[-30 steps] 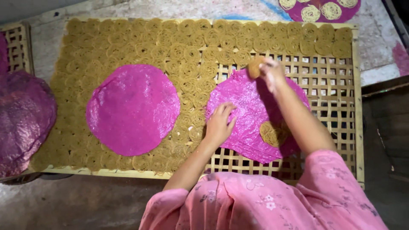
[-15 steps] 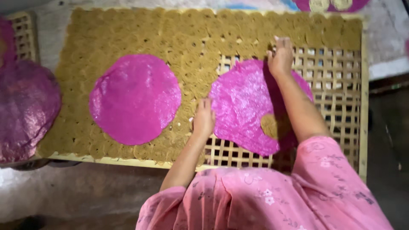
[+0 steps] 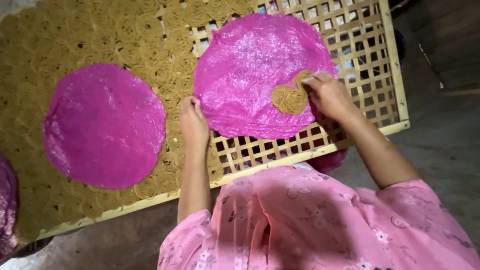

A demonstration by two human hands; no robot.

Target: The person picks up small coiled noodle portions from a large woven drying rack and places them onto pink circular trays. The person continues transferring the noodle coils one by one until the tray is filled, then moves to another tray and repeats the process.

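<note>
A round pink plastic sheet (image 3: 255, 70) lies on a bamboo lattice tray (image 3: 370, 65). My left hand (image 3: 193, 122) presses and pinches the sheet's near left edge. One coiled, golden noodle round (image 3: 290, 97) rests on the sheet's right side, and the fingers of my right hand (image 3: 327, 95) are closed on its right edge. A second pink sheet (image 3: 105, 125) lies flat to the left, on top of the noodle rounds.
Several golden noodle rounds (image 3: 75, 45) cover the left and far part of the tray in rows. Bare lattice shows at the right and near side. Another pink sheet (image 3: 6, 210) sits at the far left edge. Grey floor (image 3: 440, 150) lies to the right.
My right hand has come back from the tray's far side, where it set down a noodle round, to the round on the pink sheet. My left hand stays at the sheet's edge. The view is closer.
</note>
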